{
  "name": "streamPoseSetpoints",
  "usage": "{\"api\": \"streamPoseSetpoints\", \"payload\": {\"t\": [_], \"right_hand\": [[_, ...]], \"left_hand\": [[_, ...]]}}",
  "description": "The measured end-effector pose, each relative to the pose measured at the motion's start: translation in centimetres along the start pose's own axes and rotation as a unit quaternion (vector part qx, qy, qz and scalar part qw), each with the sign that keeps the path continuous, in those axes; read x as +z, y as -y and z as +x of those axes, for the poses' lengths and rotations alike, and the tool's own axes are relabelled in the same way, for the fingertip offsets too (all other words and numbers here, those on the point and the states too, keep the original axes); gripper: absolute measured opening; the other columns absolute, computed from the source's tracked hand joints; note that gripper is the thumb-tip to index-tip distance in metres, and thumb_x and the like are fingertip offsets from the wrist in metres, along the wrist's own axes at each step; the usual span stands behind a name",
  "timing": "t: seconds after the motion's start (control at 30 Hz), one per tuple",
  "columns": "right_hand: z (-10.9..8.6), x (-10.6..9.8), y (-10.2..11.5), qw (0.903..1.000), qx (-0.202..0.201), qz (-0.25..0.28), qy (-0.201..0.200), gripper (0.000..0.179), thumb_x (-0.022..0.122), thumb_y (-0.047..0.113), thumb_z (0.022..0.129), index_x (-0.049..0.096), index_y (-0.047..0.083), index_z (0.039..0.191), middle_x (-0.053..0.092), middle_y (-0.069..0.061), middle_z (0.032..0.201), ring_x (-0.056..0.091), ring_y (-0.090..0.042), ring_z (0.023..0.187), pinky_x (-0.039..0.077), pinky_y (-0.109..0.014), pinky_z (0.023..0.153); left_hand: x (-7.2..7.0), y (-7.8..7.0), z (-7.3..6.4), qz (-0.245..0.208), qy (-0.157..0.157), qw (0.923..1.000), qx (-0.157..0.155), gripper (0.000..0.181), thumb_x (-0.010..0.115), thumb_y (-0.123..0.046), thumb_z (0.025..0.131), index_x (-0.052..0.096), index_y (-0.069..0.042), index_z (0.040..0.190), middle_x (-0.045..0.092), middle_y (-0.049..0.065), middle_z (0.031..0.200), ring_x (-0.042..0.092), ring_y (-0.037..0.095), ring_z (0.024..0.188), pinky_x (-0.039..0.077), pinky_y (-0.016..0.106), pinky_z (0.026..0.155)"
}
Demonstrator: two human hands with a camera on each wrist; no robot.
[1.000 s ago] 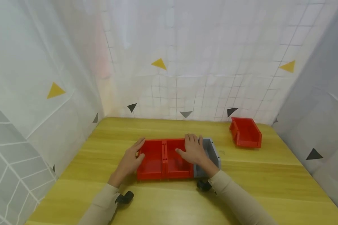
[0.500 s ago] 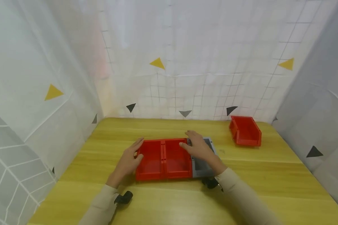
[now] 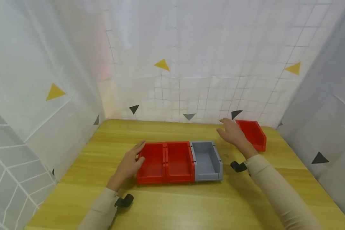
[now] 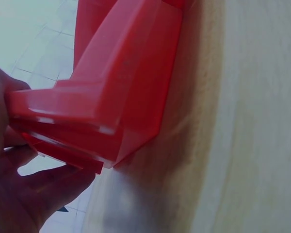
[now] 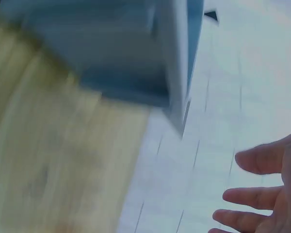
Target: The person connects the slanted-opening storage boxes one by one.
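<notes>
Three storage bins stand side by side on the table: a left red bin (image 3: pixel 153 163), a middle red bin (image 3: pixel 179 163) and a grey bin (image 3: pixel 204 161). My left hand (image 3: pixel 128 164) holds the left red bin by its outer side, the thumb at the rim and the fingers along the outside wall; the left wrist view shows this red bin (image 4: pixel 140 73) close up. My right hand (image 3: pixel 233 132) is in the air, fingers spread and holding nothing, just left of a separate red bin (image 3: pixel 255 137) and partly overlapping it. In the right wrist view the grey bin (image 5: pixel 111 53) is blurred.
The wooden table (image 3: pixel 172 204) has a white sheet (image 3: pixel 189 89) behind it and hanging sheets at both sides. Black wrist-worn devices sit under both wrists, the left one (image 3: pixel 124 200) low over the table.
My right hand has left the grey bin and moved right and away from me, to beside the separate red bin. The left hand stays at the left red bin; the row has barely shifted.
</notes>
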State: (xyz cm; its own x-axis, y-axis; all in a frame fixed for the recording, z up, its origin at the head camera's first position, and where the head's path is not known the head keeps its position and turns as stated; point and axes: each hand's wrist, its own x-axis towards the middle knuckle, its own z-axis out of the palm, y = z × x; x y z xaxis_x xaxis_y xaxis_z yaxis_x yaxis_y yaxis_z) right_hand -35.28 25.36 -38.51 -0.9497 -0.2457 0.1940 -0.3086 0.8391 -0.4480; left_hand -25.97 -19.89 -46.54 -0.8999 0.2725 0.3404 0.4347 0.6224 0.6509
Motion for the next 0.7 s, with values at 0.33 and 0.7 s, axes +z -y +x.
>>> {"api": "streamPoseSetpoints", "payload": {"t": [0.33, 0.7], "right_hand": [[0.7, -2.7, -5.8, 0.9974, 0.052, -0.048, -0.016, 0.040, 0.050, 0.005, 0.089, 0.057, -0.012, 0.124, 0.058, -0.032, 0.121, 0.054, -0.049, 0.106, 0.048, -0.063, 0.095], [-0.7, -3.7, -11.8, 0.9727, 0.227, -0.036, 0.035, 0.055, 0.051, 0.007, 0.091, 0.034, -0.024, 0.133, 0.044, -0.041, 0.119, 0.044, -0.055, 0.107, 0.046, -0.067, 0.094]], "left_hand": [[0.0, 0.3, 0.0, -0.002, -0.004, 0.9999, 0.011, 0.066, 0.059, -0.002, 0.097, 0.038, -0.002, 0.160, 0.033, 0.008, 0.166, 0.037, 0.033, 0.147, 0.050, 0.052, 0.102], [0.1, 0.2, -0.3, -0.004, -0.005, 1.0000, 0.006, 0.066, 0.059, -0.002, 0.098, 0.037, -0.002, 0.160, 0.031, 0.007, 0.167, 0.039, 0.033, 0.146, 0.052, 0.043, 0.082]]}}
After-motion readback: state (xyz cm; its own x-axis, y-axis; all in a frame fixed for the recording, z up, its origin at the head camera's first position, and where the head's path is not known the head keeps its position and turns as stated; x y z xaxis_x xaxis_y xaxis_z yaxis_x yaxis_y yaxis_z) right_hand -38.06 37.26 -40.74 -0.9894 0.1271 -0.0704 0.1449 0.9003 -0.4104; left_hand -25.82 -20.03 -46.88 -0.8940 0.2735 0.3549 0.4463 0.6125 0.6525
